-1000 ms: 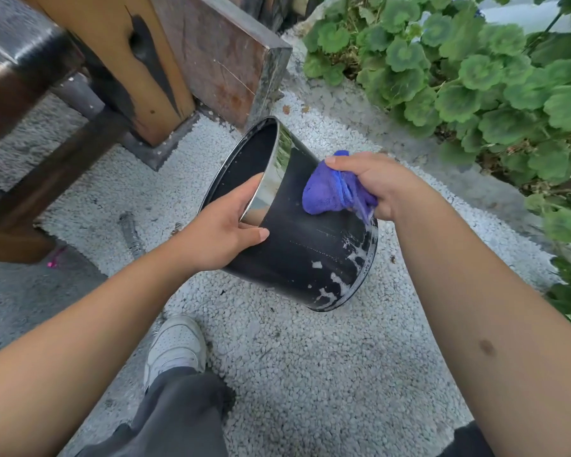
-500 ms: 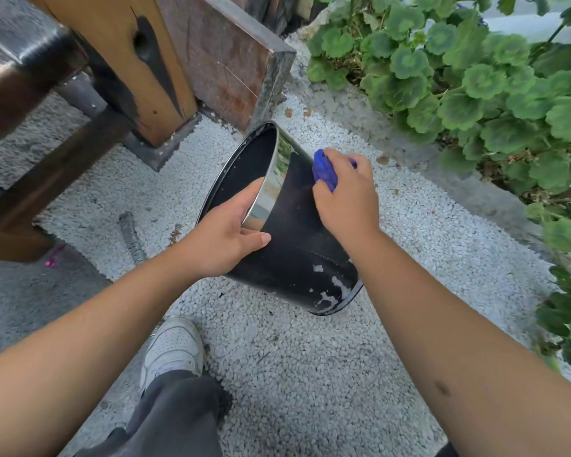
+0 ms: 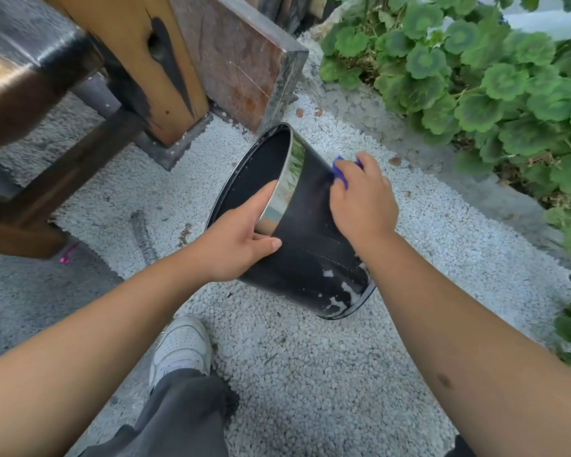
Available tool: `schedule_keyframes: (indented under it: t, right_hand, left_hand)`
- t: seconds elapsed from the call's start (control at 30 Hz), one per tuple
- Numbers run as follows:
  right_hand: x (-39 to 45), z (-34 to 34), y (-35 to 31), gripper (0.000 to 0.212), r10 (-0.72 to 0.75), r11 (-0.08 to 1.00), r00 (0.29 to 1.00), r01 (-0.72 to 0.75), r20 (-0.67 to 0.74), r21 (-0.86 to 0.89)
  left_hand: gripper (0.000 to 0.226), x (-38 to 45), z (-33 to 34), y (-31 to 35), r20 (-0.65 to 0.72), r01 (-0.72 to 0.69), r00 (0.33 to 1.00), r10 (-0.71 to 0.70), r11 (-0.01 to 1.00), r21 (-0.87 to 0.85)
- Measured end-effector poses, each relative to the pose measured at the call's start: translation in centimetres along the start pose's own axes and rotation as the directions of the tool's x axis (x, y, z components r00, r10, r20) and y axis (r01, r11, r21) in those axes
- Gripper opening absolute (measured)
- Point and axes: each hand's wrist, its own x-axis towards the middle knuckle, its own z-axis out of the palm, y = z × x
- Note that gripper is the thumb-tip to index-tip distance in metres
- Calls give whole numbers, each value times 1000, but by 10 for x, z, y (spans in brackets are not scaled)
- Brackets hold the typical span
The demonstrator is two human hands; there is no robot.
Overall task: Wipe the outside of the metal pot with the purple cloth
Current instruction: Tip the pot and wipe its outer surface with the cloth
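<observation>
Right hand clenched around the purple cloth, pressing it flat against the upper outer wall of the metal pot. Only a small blue-purple wad of cloth shows past the fingers, on the far side of the hand; the rest is hidden under the palm. Left hand grips the pot's rim at the near side: thumb lies over the outside wall, fingers curl over the shiny rim band into the opening. Pot is held off the ground, tilted, mouth facing up-left toward the wood, base pointing down-right. Outer wall is black with whitish patches near the base; inside is dark.

Below the pot: white gravel ground. A white sneaker and dark grey trouser leg show at bottom centre, between the forearms. A short corrugated hose piece lies on the gravel left of the pot. Wooden beams and a dark bench frame at upper left. Green round-leaved plants fill the upper right, beside a concrete strip.
</observation>
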Motion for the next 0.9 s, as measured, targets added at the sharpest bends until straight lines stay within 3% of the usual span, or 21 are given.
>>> schedule_keyframes:
  t: [0.13, 0.27, 0.43, 0.53, 0.6, 0.67, 0.77, 0.83, 0.9]
  right_hand:
    - [-3, 6, 21, 40, 102, 994, 994, -101, 44, -31]
    - [-7, 9, 31, 37, 87, 993, 994, -81, 68, -87]
    - [-10, 12, 45, 35, 117, 986, 985, -101, 123, -132]
    - [-2, 0, 37, 39, 116, 993, 990, -118, 82, 25]
    - [-2, -9, 16, 37, 81, 978, 995, -70, -50, 198]
    - [-10, -14, -18, 34, -30, 949, 989, 73, -142, 305]
    - [-34, -9, -59, 41, -198, 912, 967, 242, -163, 331]
    - [-43, -1, -62, 50, -223, 917, 965, 256, -140, 305]
    - [-40, 5, -52, 52, -166, 943, 981, 189, -104, 275]
  left_hand:
    - [79, -1, 5, -1, -35, -15, 999, 16, 999, 41]
    - [66, -19, 10, -10, -236, -28, 971, 31, 999, 16]
    - [90, -28, -3, -22, -185, 10, 983, -6, 1000, 23]
    - [87, -17, -1, -16, -158, -28, 987, 6, 990, -138]
    - [80, -7, -2, -4, -194, -42, 981, 3, 979, -199]
    - [69, 1, -1, 10, -274, -54, 962, 3, 983, -177]
    - [51, 10, 0, 26, -409, 12, 912, -5, 1000, 13]
    - [51, 14, 1, 29, -422, 70, 905, -45, 997, 44]
    - [55, 14, -2, 28, -360, 61, 927, -104, 990, -127]
